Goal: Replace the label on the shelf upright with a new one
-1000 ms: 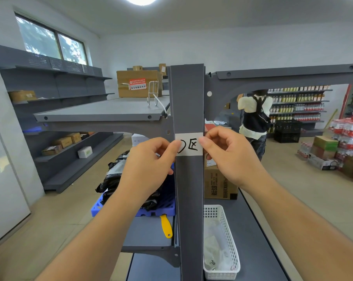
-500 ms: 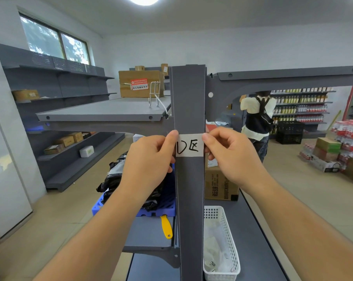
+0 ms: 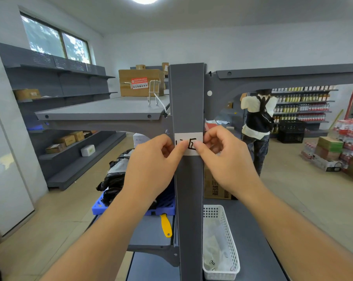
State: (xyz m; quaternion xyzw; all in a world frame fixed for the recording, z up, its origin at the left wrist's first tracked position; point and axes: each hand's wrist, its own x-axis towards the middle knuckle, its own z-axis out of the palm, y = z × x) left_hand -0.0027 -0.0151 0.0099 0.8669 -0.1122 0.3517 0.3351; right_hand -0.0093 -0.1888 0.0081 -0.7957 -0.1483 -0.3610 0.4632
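Left hand (image 3: 151, 169): thumb tip pressed flat on the lower left part of the label (image 3: 188, 143), remaining fingers curled behind at the upright's left edge. The grip here is a thumb press against steel; whether the curled fingers pinch the label's wrapped end cannot be told.

Right hand (image 3: 226, 161): thumb tip pressed on the lower right part of the label, fingers curled at the right edge. Same grip state.

The 2 thumb tips lie close together near the label's lower middle, covering part of the black handwriting.

Label position: a white strip set across the front face of the grey shelf upright (image 3: 188, 98), just below the level of the upper shelf (image 3: 102, 109). Its long axis runs horizontally, at right angles to the vertical upright. It spans the full face width.

Judgement: the label is seated and being smoothed down. Each hand is equally near; the next stroke would run along the long axis, outward from centre toward each edge.

A white mesh basket (image 3: 226, 244) stands on the lower shelf, right of the upright.
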